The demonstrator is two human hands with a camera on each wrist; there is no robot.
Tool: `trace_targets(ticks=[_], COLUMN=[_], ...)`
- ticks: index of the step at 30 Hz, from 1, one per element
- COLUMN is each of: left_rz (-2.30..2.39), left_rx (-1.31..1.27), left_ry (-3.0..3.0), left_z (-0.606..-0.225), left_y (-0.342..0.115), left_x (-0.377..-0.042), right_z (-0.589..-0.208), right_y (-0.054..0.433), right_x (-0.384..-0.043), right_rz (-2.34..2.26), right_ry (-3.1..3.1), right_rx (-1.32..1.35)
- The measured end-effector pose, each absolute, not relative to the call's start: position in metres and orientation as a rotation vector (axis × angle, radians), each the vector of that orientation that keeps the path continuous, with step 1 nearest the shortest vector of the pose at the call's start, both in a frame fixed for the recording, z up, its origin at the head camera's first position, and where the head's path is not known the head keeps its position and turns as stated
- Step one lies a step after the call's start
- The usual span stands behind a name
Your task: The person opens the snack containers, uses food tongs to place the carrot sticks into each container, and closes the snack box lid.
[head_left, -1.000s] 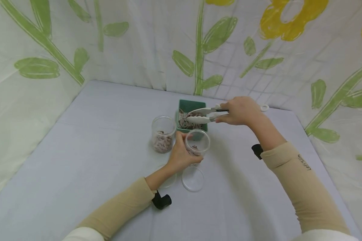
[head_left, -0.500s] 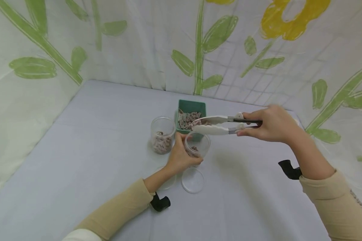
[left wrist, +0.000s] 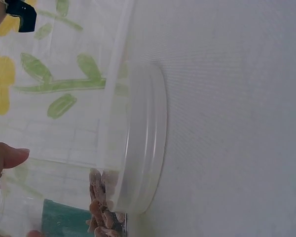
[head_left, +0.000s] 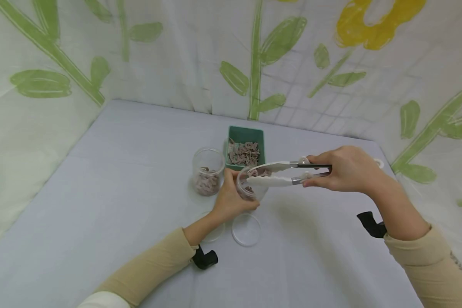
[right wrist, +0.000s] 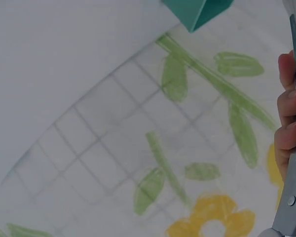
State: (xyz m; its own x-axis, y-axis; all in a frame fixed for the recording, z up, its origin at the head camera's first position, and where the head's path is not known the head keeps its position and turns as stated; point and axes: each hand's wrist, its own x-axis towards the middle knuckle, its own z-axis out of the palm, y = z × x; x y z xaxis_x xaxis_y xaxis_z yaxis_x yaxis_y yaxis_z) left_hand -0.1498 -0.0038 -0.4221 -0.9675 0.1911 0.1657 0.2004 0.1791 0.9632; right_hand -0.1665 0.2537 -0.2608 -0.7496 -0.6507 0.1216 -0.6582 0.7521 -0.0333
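My left hand [head_left: 231, 194] grips a clear plastic jar [head_left: 259, 196] with a few brownish pieces at its bottom. My right hand [head_left: 344, 169] holds white-tipped tongs [head_left: 273, 181], their tips overlapping the jar's mouth in the head view. Between the tips are some greyish-brown dried pieces [head_left: 259, 172]. In the right wrist view, curled fingers [right wrist: 290, 106] lie along the metal handle of the tongs. Just behind the held jar stands a green square container [head_left: 259, 133] with more of the pieces. A second clear jar [head_left: 208, 183], about half filled with them, stands to its left.
Two clear round lids lie on the pale tabletop: one lid [head_left: 246, 230] in front of the held jar, the other lid [head_left: 217, 234] partly under the left wrist. Behind the table hangs a white curtain [head_left: 177, 55] with painted flowers.
The right hand has drawn the tongs out of the green container with some pieces, moving right and toward the body, over the held jar. The left hand stays on the jar.
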Motion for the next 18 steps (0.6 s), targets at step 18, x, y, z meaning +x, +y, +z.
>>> trace_targets(ticks=[18], left_rz=[-2.005], left_rx=[-0.425], left_ry=[-2.390], left_z=[-0.420], left_y=[-0.004], left_x=[-0.148], right_z=[-0.221], right_y=[0.234], right_x=[-0.208], right_rz=[-0.213], right_ry=[-3.110], right_rx=[0.684])
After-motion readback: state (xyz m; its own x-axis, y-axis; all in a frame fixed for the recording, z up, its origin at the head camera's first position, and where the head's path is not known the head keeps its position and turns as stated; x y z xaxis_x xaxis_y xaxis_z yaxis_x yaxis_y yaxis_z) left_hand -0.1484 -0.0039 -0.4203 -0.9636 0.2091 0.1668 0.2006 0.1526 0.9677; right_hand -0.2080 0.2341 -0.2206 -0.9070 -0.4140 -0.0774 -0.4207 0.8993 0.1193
